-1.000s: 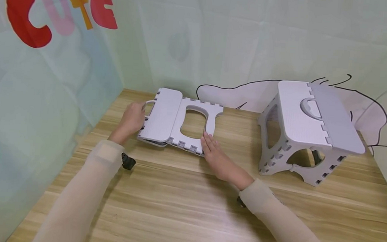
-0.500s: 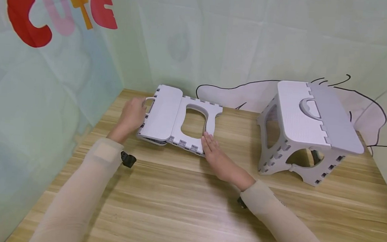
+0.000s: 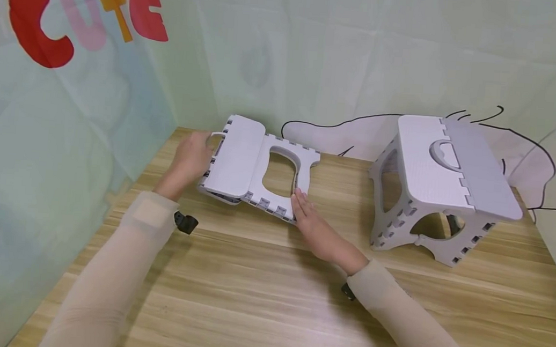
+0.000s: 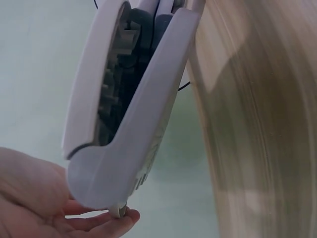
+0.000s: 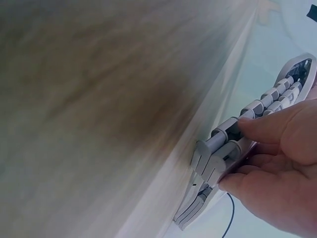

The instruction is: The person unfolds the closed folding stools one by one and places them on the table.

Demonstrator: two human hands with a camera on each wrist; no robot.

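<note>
A white folding step stool (image 3: 234, 157), mostly folded flat, tilts up on its left side over the wooden table. My left hand (image 3: 191, 156) curls its fingers round the carry handle (image 3: 218, 134) at the stool's left edge. From the left wrist view, the two seat halves (image 4: 131, 109) stand in a narrow V, with the fingers hooked at the handle below them. My right hand (image 3: 321, 234) lies at the near right corner of the leg frame. In the right wrist view its thumb (image 5: 262, 126) presses the hinged edge and the other fingers lie over the frame's face, pinching it.
A second folding stool (image 3: 452, 175), white and grey, stands unfolded on the table at the right. Behind runs a fabric backdrop (image 3: 339, 54) with printed letters on its left part. Wooden tabletop (image 3: 230, 299) spreads in front of the hands.
My left hand has risen by the handle, and the folded stool's left side has tilted up with it. The right hand stays at the leg frame's corner, barely shifted.
</note>
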